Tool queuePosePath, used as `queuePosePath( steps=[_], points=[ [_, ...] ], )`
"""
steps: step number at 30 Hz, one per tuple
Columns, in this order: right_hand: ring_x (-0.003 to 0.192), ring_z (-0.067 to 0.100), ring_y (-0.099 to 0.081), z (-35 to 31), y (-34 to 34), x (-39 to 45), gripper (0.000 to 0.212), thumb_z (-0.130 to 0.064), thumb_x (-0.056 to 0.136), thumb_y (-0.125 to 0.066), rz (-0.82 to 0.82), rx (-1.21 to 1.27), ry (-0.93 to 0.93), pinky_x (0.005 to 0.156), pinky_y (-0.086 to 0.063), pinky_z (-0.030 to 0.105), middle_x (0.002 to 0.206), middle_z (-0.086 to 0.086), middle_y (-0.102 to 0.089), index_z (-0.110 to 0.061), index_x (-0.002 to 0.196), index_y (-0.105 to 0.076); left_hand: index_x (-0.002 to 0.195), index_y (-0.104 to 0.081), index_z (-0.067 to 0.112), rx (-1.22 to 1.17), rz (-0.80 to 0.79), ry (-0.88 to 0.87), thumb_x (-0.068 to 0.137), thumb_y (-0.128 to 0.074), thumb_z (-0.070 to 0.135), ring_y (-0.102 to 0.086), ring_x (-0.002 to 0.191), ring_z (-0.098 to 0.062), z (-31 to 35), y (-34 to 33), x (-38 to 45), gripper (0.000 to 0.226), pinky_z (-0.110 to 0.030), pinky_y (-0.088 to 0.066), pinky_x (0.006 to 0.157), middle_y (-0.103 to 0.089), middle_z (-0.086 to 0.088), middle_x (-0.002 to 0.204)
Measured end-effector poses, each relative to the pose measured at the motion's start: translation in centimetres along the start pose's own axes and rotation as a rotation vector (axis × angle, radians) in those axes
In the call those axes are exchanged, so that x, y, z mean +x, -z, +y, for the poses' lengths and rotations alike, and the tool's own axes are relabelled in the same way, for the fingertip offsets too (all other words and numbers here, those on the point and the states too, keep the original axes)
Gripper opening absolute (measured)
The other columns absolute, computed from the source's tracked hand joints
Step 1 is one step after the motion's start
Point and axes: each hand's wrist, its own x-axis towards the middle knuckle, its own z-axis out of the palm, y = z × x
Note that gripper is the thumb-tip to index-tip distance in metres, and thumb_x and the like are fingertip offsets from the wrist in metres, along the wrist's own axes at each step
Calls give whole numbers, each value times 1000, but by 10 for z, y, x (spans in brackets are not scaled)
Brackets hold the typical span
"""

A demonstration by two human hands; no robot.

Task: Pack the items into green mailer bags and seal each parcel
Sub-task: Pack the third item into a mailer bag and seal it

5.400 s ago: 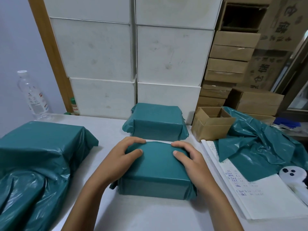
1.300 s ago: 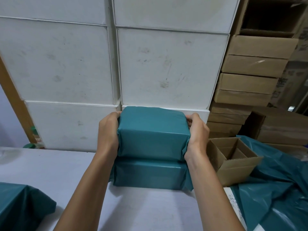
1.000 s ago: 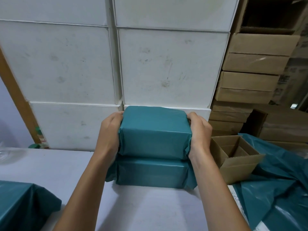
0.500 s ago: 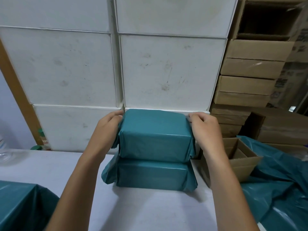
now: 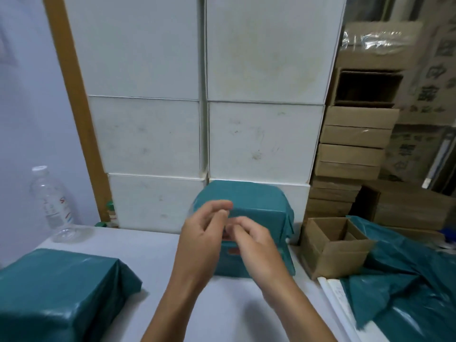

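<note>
Two stacked green plastic-wrapped parcels [image 5: 249, 206] at bench [image 5: 148, 255] back edge; our left hand [image 5: 202, 233] and right hand [image 5: 251, 245] hover, fingers loosely curled, empty; stack may topple if nudged.

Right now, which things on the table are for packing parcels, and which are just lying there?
For the job: two stacked sealed green parcels; bigger green wrapped parcel; loose green mailer bags; open brown cardboard box.

Lying about: clear plastic water bottle; white handwritten paper sheet.

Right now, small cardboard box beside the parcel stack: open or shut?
Open. The small cardboard box has its top uncovered, showing inner dividers; the visible compartments look empty.
</note>
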Motion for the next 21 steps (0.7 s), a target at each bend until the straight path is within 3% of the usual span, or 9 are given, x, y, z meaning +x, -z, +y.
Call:
queuePosePath(
  steps=[4,8,10,13,15,18,21],
  points=[
    [104,18,-76,34,-23,-22,29,-34,104,-55,-72,-22,-121,98,-59,44,103,-2,-82,-19,104,-79,99,-78,25,138,-58,126,101,-58,5,-75,89,-4,-26,20,-38,29,-11,-53,71,-81,9,94],
    [102,21,-75,73,-50,-38,37,-43,88,-52,-110,-110,-213,88,-58,40,99,-1,-81,-17,98,-77,100,-75,23,290,-58,256,101,-57,8,-73,76,3,-54,48,-63,23,-10,-51,69,-79,6,92],
    [98,14,-75,93,-64,-46,36,-42,85,-52,-110,-115,-252,82,-57,34,96,-8,-81,-22,96,-79,98,-75,28,393,-88,315,100,-58,15,-73,83,3,-70,61,-76,22,-22,-57,82,-79,10,94],
    [94,12,-74,112,-81,-61,22,-32,91,-57,-82,-154,-247,87,-57,32,91,-9,-80,-24,90,-78,94,-74,32,501,-111,399,97,-57,22,-70,96,0,-83,80,-93,20,-35,-57,96,-78,18,95],
    [90,5,-71,117,-87,-71,17,-22,96,-61,-21,-197,-208,84,-55,25,88,-14,-77,-26,86,-74,94,-74,32,522,-131,398,95,-55,22,-70,96,1,-82,87,-104,22,-34,-57,94,-77,21,95],
    [83,3,-68,120,-96,-80,14,-22,94,-63,18,-299,-139,76,-54,26,86,-13,-75,-26,83,-71,99,-72,34,500,-117,382,96,-56,23,-70,95,6,-73,95,-117,20,-26,-56,90,-78,21,98],
    [89,2,-65,126,-104,-82,16,-18,89,-64,0,-434,-41,75,-47,22,89,-14,-72,-30,80,-68,106,-72,35,518,-53,267,95,-59,25,-68,98,11,-56,109,-120,21,-18,-54,89,-74,21,108]
  ],
)
